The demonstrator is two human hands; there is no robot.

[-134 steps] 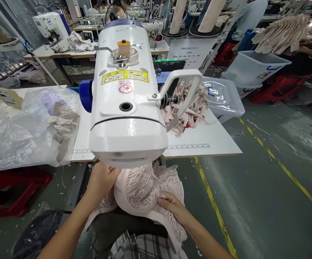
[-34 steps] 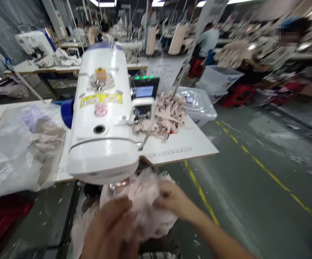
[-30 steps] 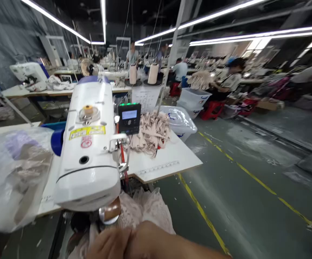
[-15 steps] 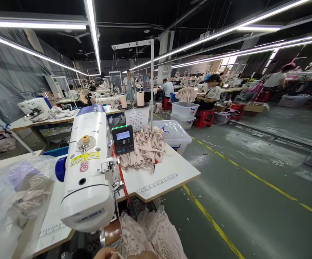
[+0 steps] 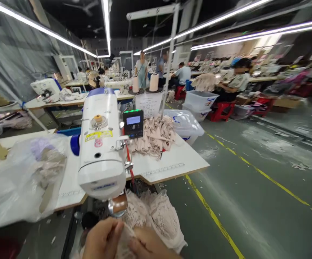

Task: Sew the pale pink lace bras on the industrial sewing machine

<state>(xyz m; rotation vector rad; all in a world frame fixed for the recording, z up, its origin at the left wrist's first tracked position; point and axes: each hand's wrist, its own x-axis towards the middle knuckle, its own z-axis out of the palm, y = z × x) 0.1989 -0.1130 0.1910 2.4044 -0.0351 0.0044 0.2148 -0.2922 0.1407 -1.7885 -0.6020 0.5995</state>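
Note:
At the bottom of the view my left hand (image 5: 102, 237) is closed, thumb and fingers pinching pale beige fabric (image 5: 125, 239). Beside it my right hand (image 5: 149, 242), slightly blurred, grips the same fabric. Just beyond the hands hang beige lace cups (image 5: 162, 216), below the table edge. The white sewing machine (image 5: 102, 154) stands ahead and to the left, with a brown rounded part (image 5: 120, 203) under its near end. A lit control panel (image 5: 133, 123) is fixed at the machine's right.
Beige strips (image 5: 156, 138) are heaped on the white tabletop (image 5: 172, 171). Clear plastic bags (image 5: 18, 183) lie left of the machine. Lidded bins (image 5: 185, 124) stand behind the table. A seated person (image 5: 235, 84) and other people are farther back. Yellow tape (image 5: 212, 216) crosses the floor.
The view has tilted down and turned left, so the machine appears higher and farther right. Both hands, barely visible at the bottom edge before, now show more fully with the fabric between them.

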